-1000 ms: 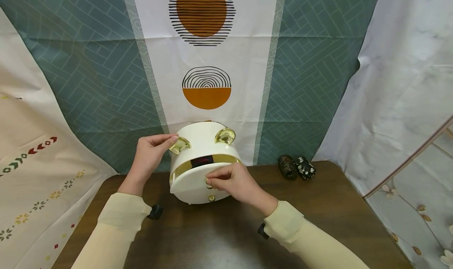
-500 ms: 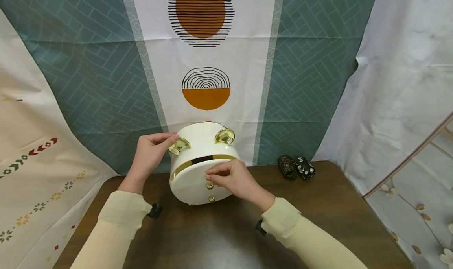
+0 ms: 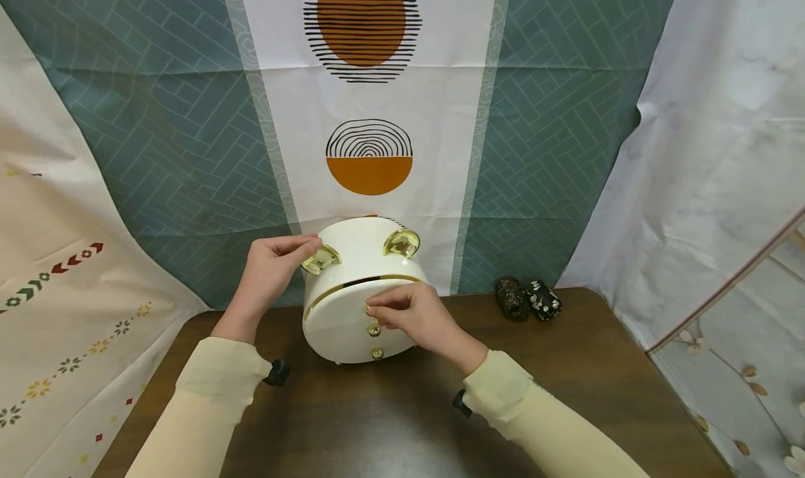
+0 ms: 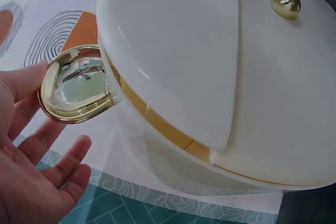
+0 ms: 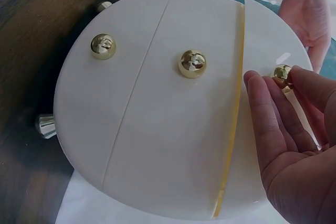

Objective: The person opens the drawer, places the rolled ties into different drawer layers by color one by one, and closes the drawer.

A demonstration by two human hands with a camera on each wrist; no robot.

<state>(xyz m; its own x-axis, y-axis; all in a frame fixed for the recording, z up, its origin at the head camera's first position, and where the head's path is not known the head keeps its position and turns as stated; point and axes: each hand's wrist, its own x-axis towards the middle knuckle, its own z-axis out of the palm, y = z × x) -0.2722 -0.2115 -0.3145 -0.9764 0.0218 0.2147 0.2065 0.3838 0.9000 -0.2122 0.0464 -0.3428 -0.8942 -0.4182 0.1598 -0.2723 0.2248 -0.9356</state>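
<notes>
A white oval box (image 3: 342,338) with stacked drawers, gold ears and gold knobs stands on the table. My left hand (image 3: 270,265) pinches the rim of its left gold ear (image 4: 79,85) between thumb and forefinger, the other fingers spread loosely below in the left wrist view. With thumb and fingers my right hand (image 3: 411,315) pinches the gold knob (image 5: 282,75) of the top drawer (image 4: 173,40). That drawer sticks out slightly, leaving a narrow gap along its upper edge, with a sliver of something dark inside. The middle knob (image 5: 192,64) and lower knob (image 5: 103,46) are untouched.
Two dark patterned bundles (image 3: 527,299) lie at the back right of the brown wooden table (image 3: 377,422). A patterned cloth (image 3: 402,114) hangs right behind the box, with pale cloths at both sides. Small metallic feet (image 5: 46,126) show under the box.
The top drawer has slid inward under my right hand, and its wide opening has narrowed to a thin gap, hiding most of the dark thing inside. My left hand stays on the ear.
</notes>
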